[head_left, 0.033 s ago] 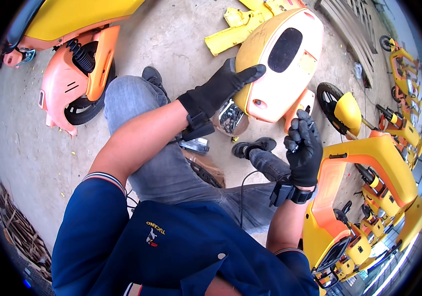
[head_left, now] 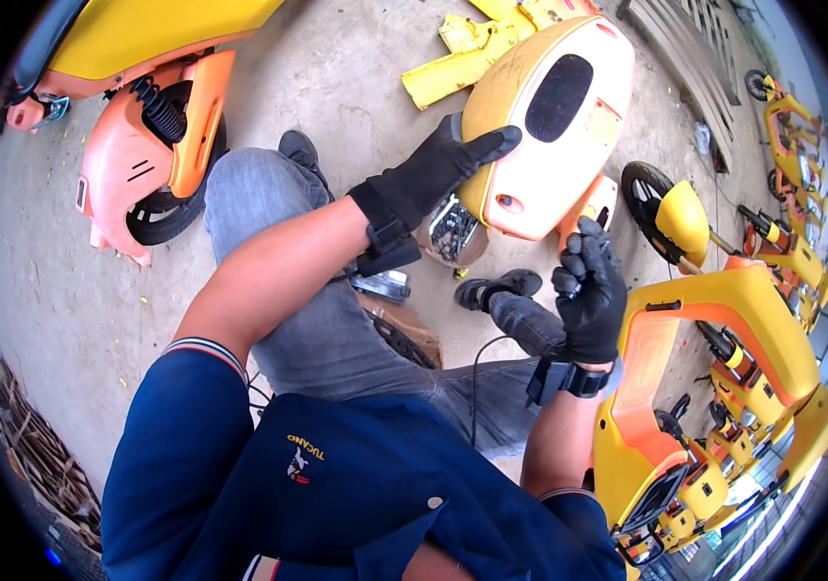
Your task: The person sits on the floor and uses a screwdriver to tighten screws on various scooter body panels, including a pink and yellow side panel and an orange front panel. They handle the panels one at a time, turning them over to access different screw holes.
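Observation:
A large yellow-and-pale plastic scooter body panel point(head_left: 569, 126) with a dark oval inset stands tilted in front of me. My left hand point(head_left: 453, 160), in a black glove, grips its near left edge. The thumb lies on the pale face and the fingers are hidden round the side. My right hand point(head_left: 590, 290), also gloved in black, is raised just off the panel's near right corner. Its fingers are curled together, with a small glint between them; what they hold is too small to name. Beneath the panel sits a clear container point(head_left: 455, 232) with small dark parts.
Yellow plastic parts point(head_left: 458, 68) lie on the concrete beyond the panel. A scooter front wheel point(head_left: 157, 208) with a pinkish fender stands at left. At right are a yellow scooter body point(head_left: 743, 310), a wheel point(head_left: 648, 208) and several more scooters. Metal slats point(head_left: 690, 77) lie at far right.
My right hand has shifted slightly to the left, its fingers still curled. The left hand and the panel have not visibly moved.

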### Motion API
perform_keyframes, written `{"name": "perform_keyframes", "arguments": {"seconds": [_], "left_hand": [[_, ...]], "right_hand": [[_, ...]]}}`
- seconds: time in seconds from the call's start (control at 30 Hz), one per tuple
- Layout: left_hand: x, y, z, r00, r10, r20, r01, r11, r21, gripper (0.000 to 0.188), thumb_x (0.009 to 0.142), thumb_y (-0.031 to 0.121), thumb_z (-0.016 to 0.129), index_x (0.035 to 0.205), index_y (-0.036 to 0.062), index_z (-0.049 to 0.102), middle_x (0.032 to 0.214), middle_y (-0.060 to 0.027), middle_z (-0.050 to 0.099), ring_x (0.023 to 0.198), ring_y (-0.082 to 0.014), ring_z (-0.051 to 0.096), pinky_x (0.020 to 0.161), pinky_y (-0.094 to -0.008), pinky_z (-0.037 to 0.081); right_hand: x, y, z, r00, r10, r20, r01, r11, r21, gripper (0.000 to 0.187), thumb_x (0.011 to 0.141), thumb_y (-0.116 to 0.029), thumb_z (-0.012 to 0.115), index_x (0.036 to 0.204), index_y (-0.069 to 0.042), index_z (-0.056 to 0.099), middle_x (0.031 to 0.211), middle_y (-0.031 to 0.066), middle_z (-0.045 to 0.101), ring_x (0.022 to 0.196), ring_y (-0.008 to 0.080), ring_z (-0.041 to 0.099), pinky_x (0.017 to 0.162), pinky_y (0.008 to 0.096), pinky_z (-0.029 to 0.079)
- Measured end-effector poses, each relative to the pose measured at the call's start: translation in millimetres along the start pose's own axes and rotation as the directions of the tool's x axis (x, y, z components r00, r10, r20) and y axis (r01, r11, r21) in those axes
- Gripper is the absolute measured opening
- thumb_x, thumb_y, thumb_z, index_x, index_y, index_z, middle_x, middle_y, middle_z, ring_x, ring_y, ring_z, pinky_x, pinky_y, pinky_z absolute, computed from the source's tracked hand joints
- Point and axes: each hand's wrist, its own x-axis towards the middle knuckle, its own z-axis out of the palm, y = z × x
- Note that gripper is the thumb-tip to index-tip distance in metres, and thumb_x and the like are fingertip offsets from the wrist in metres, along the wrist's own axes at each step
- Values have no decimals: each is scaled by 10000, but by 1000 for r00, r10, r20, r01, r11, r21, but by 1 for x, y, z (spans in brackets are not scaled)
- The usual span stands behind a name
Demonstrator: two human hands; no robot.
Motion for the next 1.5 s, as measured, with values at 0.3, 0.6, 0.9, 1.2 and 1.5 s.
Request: {"name": "perform_keyframes", "arguments": {"seconds": [0.3, 0.6, 0.9, 1.2, 1.5], "left_hand": [[2, -5, -2, 1000, -16, 0, 16, 999, -33, 692, 977, 358, 699, 1486, 24, 369, 1354, -104, 574, 1210, -151, 589, 1011, -312, 532], [2, -5, -3, 1000, 15, 11, -14, 999, -50, 695, 982, 366, 692, 1494, 27, 366, 1363, -98, 566, 1214, -146, 582, 1013, -308, 522], [3, -4, -3, 999, 32, 3, -32, 999, -31, 694, 981, 373, 692, 1489, 29, 369, 1356, -96, 570, 1213, -145, 583, 1012, -308, 525], [3, -4, -6, 1000, 7, 6, -6, 999, -35, 734, 966, 378, 711, 1501, 35, 343, 1373, -110, 559, 1236, -159, 578, 1028, -313, 526], [3, -5, -7, 1000, -3, -29, 3, 1000, -15, 761, 960, 392, 718, 1506, 33, 329, 1378, -114, 551, 1241, -162, 571, 1029, -316, 524]], "right_hand": [[21, 108, -65, 883, 447, 144, -468, 810, 353, 142, 958, -69, 626, 1080, 3, 631, 920, 108, 672, 787, 227, 655, 731, 327, 574], [-6, 151, -50, 874, 461, 151, -483, 856, 183, 210, 979, -79, 627, 1130, 66, 616, 972, 124, 682, 907, 257, 689, 897, 379, 592], [-7, 144, -60, 745, 618, 252, -653, 753, 84, 388, 1073, -329, 538, 1188, 30, 629, 883, 37, 625, 718, 90, 578, 625, 208, 495], [-27, 112, -31, 929, 354, 103, -270, 843, -465, 300, 1038, -253, 594, 1173, 12, 622, 858, 23, 625, 665, 85, 578, 619, 227, 506], [-30, 103, -38, 957, 258, 133, -144, 820, -553, 250, 1038, -231, 590, 1107, -2, 664, 921, 42, 668, 713, 84, 596, 633, 223, 500]]}}
